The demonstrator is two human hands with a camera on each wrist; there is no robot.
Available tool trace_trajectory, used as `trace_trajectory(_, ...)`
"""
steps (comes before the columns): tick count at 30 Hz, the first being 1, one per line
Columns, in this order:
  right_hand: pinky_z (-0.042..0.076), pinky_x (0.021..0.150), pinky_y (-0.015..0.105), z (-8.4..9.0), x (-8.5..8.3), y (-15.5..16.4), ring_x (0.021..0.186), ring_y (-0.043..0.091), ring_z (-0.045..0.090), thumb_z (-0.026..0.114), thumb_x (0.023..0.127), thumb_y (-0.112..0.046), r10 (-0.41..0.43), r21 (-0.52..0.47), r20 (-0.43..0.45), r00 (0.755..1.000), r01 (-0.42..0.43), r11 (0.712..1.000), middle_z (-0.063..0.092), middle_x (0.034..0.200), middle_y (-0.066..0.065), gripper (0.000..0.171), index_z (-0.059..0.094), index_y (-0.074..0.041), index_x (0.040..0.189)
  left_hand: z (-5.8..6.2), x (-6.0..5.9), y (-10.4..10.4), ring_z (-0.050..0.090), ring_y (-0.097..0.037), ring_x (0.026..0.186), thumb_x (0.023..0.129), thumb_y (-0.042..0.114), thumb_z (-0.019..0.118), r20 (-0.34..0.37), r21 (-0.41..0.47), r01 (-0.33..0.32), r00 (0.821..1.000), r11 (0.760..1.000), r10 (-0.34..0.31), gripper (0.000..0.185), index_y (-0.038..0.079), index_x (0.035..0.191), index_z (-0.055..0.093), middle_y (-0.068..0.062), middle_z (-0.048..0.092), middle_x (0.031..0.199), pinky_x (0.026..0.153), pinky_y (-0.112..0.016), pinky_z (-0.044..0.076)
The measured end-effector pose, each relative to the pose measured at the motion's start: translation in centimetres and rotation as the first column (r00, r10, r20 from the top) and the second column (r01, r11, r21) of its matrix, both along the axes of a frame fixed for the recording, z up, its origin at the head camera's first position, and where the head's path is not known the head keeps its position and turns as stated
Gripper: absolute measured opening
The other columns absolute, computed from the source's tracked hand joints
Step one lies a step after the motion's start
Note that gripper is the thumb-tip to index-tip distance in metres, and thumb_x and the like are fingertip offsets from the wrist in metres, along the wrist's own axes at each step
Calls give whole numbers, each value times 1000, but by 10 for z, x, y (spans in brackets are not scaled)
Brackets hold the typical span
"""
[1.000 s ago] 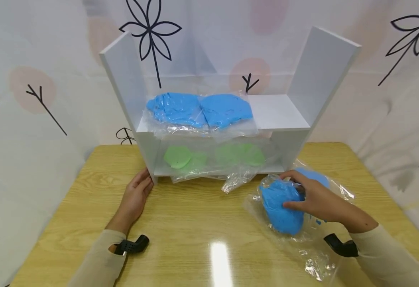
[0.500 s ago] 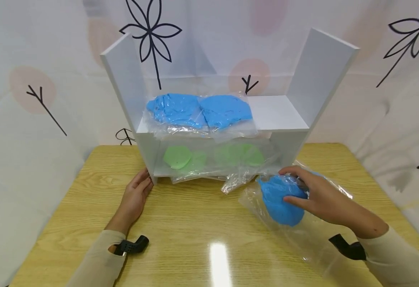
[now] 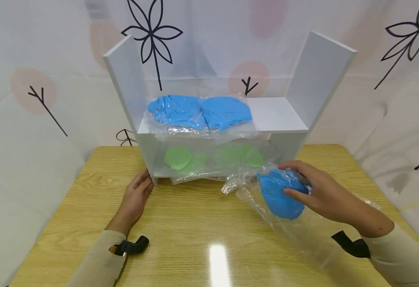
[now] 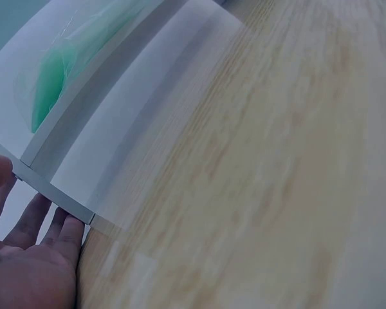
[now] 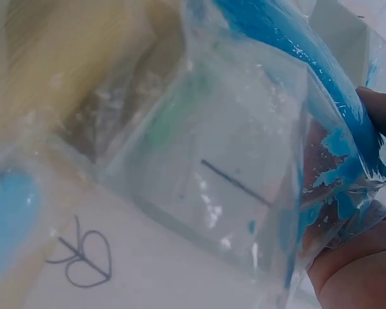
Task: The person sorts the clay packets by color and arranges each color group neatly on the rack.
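My right hand (image 3: 320, 193) pinches a clear plastic bag of blue clay-like dough (image 3: 279, 193), thumb on the near side and fingers over the top. Loose plastic trails from it toward the table's right front. Smeared blue dough (image 5: 341, 161) shows through the film beside the fingers in the right wrist view. My left hand (image 3: 137, 195) rests against the lower left side of a white shelf unit (image 3: 277, 113). Seen from the left wrist, its fingers (image 4: 67, 235) lie along the outside of the side panel.
Two bagged blue lumps (image 3: 225, 111) lie on the upper shelf, left and middle. Bags with flat green pieces (image 3: 178, 157) fill the lower shelf, their plastic overhanging its front. The shelf stands on a wooden table (image 3: 173, 235) before a patterned cloth (image 3: 209, 48).
My right hand has lifted the bagged blue dough slightly and moved it toward the shelf, dragging the loose plastic along. The left hand has stayed at the shelf's side.
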State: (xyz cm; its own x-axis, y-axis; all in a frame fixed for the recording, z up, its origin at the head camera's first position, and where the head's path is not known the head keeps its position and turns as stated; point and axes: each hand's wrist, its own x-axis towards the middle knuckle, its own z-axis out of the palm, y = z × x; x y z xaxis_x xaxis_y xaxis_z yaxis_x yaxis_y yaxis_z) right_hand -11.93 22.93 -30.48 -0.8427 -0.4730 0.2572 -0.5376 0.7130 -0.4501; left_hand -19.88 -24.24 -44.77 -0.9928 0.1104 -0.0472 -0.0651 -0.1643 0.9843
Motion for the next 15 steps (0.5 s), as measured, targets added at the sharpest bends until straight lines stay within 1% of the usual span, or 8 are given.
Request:
trace_trajectory(3,61,74,51,3,2,-2,113,45,64,77,87,-8,13,7,-55,998,-13,1000,59,134,18,59,48,-11,139,1,0,0,24,-22,152,109,11,36,5,1,-1,1000,1000,1,54,9,161,18,-9,22,165,124,-37,25)
trace_trajectory(7,60,75,52,8,3,-4,112,42,65,77,86,-5,26,11,-120,992,-25,1000,59,133,17,61,49,-11,140,2,-1,0,26,-20,150,109,11,35,9,-1,-8,1000,1000,8,54,10,161,19,-9,23,165,124,-36,26)
trace_trajectory(10,61,73,52,11,4,-6,110,41,65,76,86,-4,37,1,-148,988,-37,999,59,132,17,61,49,-11,141,1,-1,0,28,-18,149,109,11,36,5,-7,-9,1000,1000,9,54,10,160,19,-9,23,164,123,-34,28)
trace_trajectory(15,61,67,47,15,5,-8,105,40,67,74,87,-2,45,-27,-199,979,-51,998,61,129,18,62,49,-11,143,-2,-2,-1,30,-17,148,109,13,37,0,-17,-10,1000,1000,10,54,10,160,20,-9,23,164,119,-26,33)
